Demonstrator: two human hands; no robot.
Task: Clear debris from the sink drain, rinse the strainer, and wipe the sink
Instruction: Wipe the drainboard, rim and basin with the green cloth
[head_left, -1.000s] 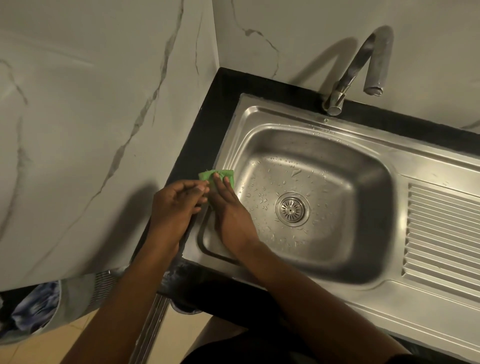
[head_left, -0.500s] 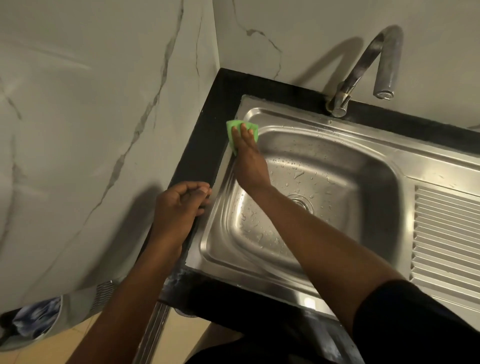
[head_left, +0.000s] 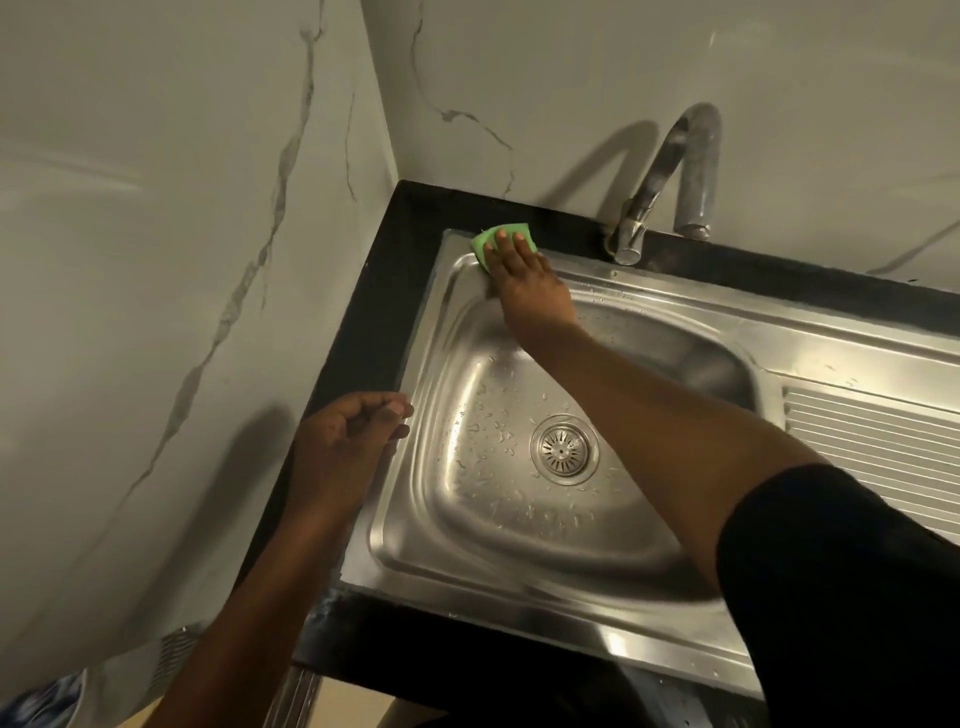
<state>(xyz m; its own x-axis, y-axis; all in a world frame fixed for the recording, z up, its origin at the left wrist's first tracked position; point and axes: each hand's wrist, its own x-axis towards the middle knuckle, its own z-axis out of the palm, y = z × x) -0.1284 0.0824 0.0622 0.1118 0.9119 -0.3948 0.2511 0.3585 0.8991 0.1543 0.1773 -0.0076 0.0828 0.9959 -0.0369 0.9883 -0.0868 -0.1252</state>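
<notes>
Walls of pale veined marble (head_left: 182, 260) close the far and left sides of the stainless steel sink (head_left: 841, 338), and a narrow black counter strip (head_left: 384, 291) runs between them, so free room is only toward the ribbed drainboard (head_left: 872, 441) on its right. Inside the wet, rounded basin the round slotted strainer (head_left: 563, 449) sits in the drain at the middle. The right hand (head_left: 524, 283) presses a green sponge (head_left: 501, 236) with flat, closed fingers on the sink's far-left rim corner, left of the curved metal tap (head_left: 670, 182), and the left hand (head_left: 348, 441) rests loosely curled, holding nothing, on the left rim.
</notes>
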